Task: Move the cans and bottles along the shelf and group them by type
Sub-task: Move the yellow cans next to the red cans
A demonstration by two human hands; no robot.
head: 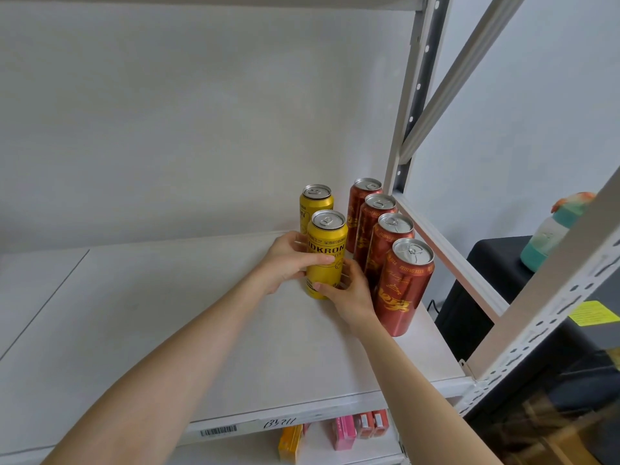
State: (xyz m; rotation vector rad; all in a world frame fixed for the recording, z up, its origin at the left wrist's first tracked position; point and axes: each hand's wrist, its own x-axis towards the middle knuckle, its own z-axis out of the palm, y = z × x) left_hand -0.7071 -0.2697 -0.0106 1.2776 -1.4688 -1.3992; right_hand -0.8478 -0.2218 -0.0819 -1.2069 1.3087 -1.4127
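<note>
- The front yellow beer can (327,253) stands upright on the white shelf (134,290), long axis vertical and pull-tab top facing up. Its printed lettering faces the camera. It is just left of the row of four red beer cans (385,250), with a narrow gap between them.
- The left hand (288,260) grips this can at mid-height from the side away from the red row. The thumb lies across the printed front and the fingers curl round the back, out of sight.
- The right hand (349,290) holds the same can lower down, on the side facing the red row. The thumb presses the lower front near the base, and the fingers wrap into the gap beside the red cans.
- A rear yellow can (315,203) of the same kind stands upright directly behind the held one, also left of the red row and close to the back wall.
- The red cans all stand upright, tops up, touching or nearly so. They form one line from the back wall to the front, along the shelf's right end.
- The grey rack upright (412,95) rises just behind and right of the red row.
- A teal and white bottle (550,236) stands well to the right of the red row, outside the rack.
- Pink and orange boxes (345,431) sit on the level below, down and left of the red row.
</note>
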